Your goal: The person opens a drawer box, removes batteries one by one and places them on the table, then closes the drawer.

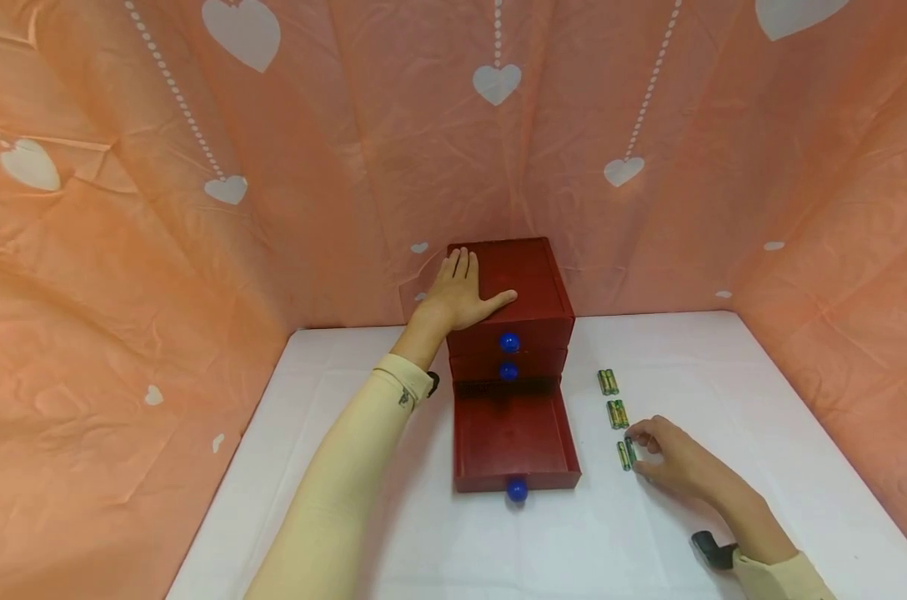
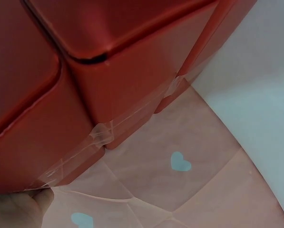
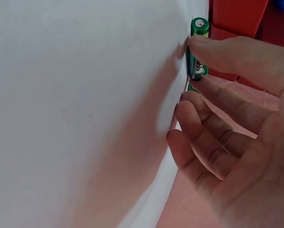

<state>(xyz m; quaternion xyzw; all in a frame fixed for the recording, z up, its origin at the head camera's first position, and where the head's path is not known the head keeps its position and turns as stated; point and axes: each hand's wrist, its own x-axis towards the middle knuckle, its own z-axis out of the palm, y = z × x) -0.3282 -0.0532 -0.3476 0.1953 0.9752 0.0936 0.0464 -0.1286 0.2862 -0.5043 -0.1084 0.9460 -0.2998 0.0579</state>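
My left hand (image 1: 459, 293) rests flat on top of a red drawer cabinet (image 1: 532, 271), its fingers straight and thumb spread. In the left wrist view, the cabinet's side (image 2: 137, 71) fills the upper left, and only part of the hand (image 2: 18, 209) shows. The cabinet's bottom drawer (image 1: 509, 433) is pulled out; the two above it are closed. Right of the drawer, my right hand (image 1: 674, 458) pinches a green battery (image 3: 197, 61) by its ends between thumb and index finger. A second battery (image 1: 623, 456) lies just left of the pinched one.
Two pairs of batteries, a far pair (image 1: 608, 382) and a nearer pair (image 1: 617, 414), lie on the white table (image 1: 694, 367) right of the cabinet. Blue round knobs (image 1: 517, 490) stick out from the drawer fronts. A pink heart-patterned cloth (image 1: 363, 167) hangs behind and at both sides.
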